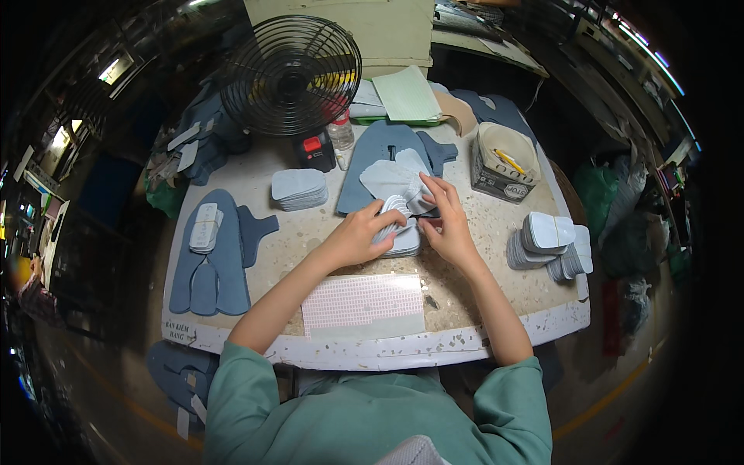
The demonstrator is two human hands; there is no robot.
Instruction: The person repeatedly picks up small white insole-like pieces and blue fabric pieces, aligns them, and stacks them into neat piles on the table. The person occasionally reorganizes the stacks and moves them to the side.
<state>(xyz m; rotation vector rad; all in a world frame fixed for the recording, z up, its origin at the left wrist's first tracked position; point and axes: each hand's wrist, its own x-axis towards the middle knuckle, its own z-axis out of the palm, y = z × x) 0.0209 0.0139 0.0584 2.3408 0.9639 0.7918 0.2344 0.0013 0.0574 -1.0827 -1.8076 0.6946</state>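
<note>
Teal-sleeved forearms are reaching up-frame over the speckled stone desk [496, 232]. At frame centre the left hand [358, 235] and right hand [449, 225] are pinching and fanning a stack of pale grey insole-shaped pieces [399, 232]. Similar stacks at left [299, 188] and right [550, 244] are lying apart; which are finished is unclear.

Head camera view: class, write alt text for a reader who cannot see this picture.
Seen from above, a person's left hand and right hand handle a small stack of pale grey cut pieces at the middle of a speckled worktable. Around them lie more grey stacks, blue fabric shapes, a black fan and a gridded sheet.
</note>
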